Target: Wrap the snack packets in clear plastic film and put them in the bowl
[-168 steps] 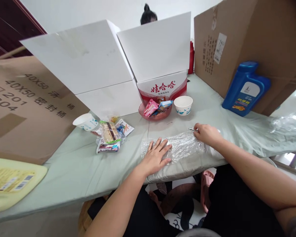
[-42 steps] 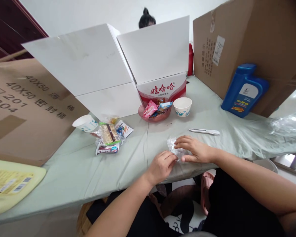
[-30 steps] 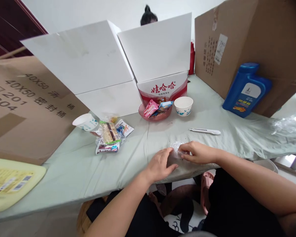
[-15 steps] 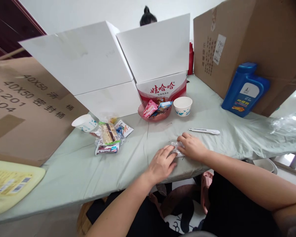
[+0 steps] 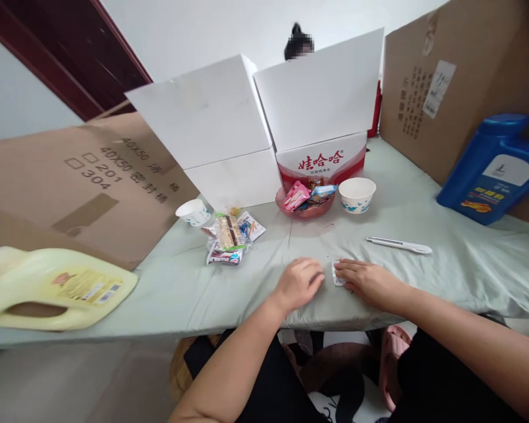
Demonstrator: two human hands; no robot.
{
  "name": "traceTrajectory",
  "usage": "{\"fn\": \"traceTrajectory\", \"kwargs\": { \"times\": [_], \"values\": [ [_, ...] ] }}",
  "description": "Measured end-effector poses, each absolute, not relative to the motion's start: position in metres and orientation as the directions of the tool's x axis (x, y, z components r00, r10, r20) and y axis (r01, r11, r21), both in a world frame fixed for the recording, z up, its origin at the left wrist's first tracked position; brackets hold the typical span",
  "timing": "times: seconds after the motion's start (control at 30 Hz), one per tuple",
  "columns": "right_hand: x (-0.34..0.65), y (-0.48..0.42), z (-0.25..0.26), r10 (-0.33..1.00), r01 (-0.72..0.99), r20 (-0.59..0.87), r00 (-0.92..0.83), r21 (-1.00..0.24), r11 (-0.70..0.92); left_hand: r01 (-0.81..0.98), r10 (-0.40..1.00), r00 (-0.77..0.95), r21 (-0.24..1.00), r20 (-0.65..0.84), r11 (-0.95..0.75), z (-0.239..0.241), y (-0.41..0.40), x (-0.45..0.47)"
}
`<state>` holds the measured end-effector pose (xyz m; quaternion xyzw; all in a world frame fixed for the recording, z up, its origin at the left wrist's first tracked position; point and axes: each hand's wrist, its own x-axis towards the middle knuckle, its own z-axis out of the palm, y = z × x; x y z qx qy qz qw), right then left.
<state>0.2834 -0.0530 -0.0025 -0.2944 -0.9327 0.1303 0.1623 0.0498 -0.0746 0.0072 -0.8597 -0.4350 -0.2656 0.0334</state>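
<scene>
My right hand (image 5: 370, 283) lies flat near the table's front edge. Its stretched fingers press on a small clear, crinkled plastic packet (image 5: 337, 276), whose left end shows; the rest is hidden under the fingers. Just left of it, apart from the packet, my left hand (image 5: 297, 285) rests on the cloth, fingers loosely bent with a dark gap between thumb and forefinger; nothing visible is held. Beyond the right hand lies a white utility knife (image 5: 399, 245). Farther back are a pink glass bowl (image 5: 302, 211) of wrapped snacks and a paper bowl (image 5: 357, 197).
Wrapped snacks (image 5: 229, 235) are heaped at left beside a tilted paper bowl (image 5: 193, 212). White boxes (image 5: 203, 111) stand at the back, with a person's hair above them. Cardboard boxes (image 5: 92, 194) flank the table. A yellow jug (image 5: 79, 288) and a blue bottle (image 5: 489, 170) stand at the sides.
My left hand has come off the plastic packet and sits to its left. My right hand has flattened over the packet. The camera view has swung left.
</scene>
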Motion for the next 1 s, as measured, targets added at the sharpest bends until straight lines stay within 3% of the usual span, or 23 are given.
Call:
{"fn": "traceTrajectory", "kwargs": {
  "times": [0.13, 0.17, 0.23, 0.3, 0.37, 0.53, 0.7, 0.83, 0.9, 1.0],
  "values": [
    [0.285, -0.049, -0.005, 0.582, 0.494, 0.245, -0.775, -0.339, 0.8, 0.963, 0.719, 0.021, 0.18, 0.695, -0.202, 0.034, -0.058, -0.003],
    [0.285, -0.049, -0.005, 0.583, 0.496, 0.252, -0.773, -0.333, 0.802, 0.973, 0.66, -0.19, 0.228, 0.727, 0.029, 0.04, -0.055, -0.018],
    [0.285, -0.05, -0.005, 0.583, 0.503, 0.257, -0.771, -0.314, 0.805, 0.878, 0.565, -0.477, 0.334, 0.673, 0.343, 0.047, -0.048, -0.045],
    [0.284, -0.051, -0.002, 0.578, 0.507, 0.253, -0.775, -0.296, 0.81, 0.795, 0.571, -0.603, 0.362, 0.557, 0.486, 0.047, -0.044, -0.063],
    [0.283, -0.051, 0.002, 0.571, 0.504, 0.248, -0.782, -0.287, 0.815, 0.821, 0.642, -0.57, 0.324, 0.512, 0.47, 0.041, -0.042, -0.072],
    [0.286, -0.044, 0.016, 0.618, 0.536, 0.228, -0.753, -0.331, 0.776, 0.966, 0.691, -0.257, 0.18, 0.675, 0.183, 0.032, -0.051, -0.055],
    [0.297, -0.002, 0.048, 0.75, 0.692, 0.505, -0.428, -0.352, 0.631, 0.996, 0.703, -0.065, 0.085, 0.708, 0.006, 0.037, -0.065, -0.028],
    [0.303, 0.058, 0.077, 0.779, 0.823, 0.59, -0.212, -0.323, 0.468, 0.992, 0.803, -0.127, 0.08, 0.582, 0.099, 0.036, -0.061, -0.028],
    [0.304, 0.088, 0.084, 0.823, 0.872, 0.52, -0.229, -0.267, 0.411, 0.983, 0.882, -0.183, 0.057, 0.435, 0.176, 0.033, -0.056, -0.033],
    [0.304, 0.115, 0.081, 0.919, 0.921, 0.253, -0.303, -0.17, 0.35, 0.984, 0.945, -0.178, 0.028, 0.274, 0.177, 0.029, -0.052, -0.039]
  ]
}}
